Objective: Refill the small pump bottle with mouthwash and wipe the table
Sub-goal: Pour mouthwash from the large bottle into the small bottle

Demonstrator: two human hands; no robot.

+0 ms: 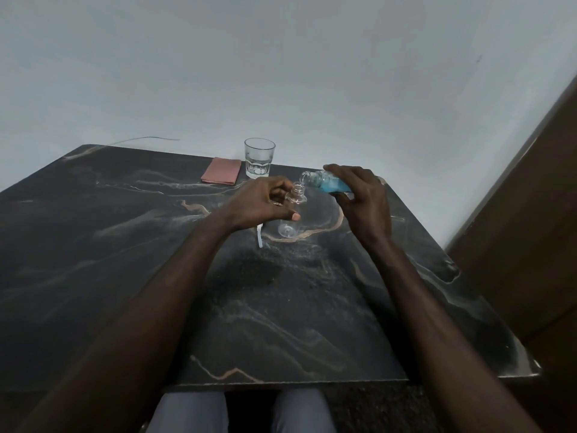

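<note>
Two hands, left hand (259, 203) gripping small pump bottle (291, 227), right hand (366, 200) gripping mouthwash bottle (330, 184) tilted above

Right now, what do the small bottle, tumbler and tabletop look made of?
Small bottle: clear, see-through walls, probably plastic. Tumbler: clear glass, judging by its faceted, thick base. Tabletop: dark stone or stone-look laminate, tan veins, low sheen.

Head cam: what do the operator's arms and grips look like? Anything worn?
Bare: left arm and right arm, no sleeves in view. The left grip and right grip are bare hands: no gloves, watch, bands or cables. A small glint on a left finger may be a ring; too small to tell. At the bottom, grey trousers show.
</note>
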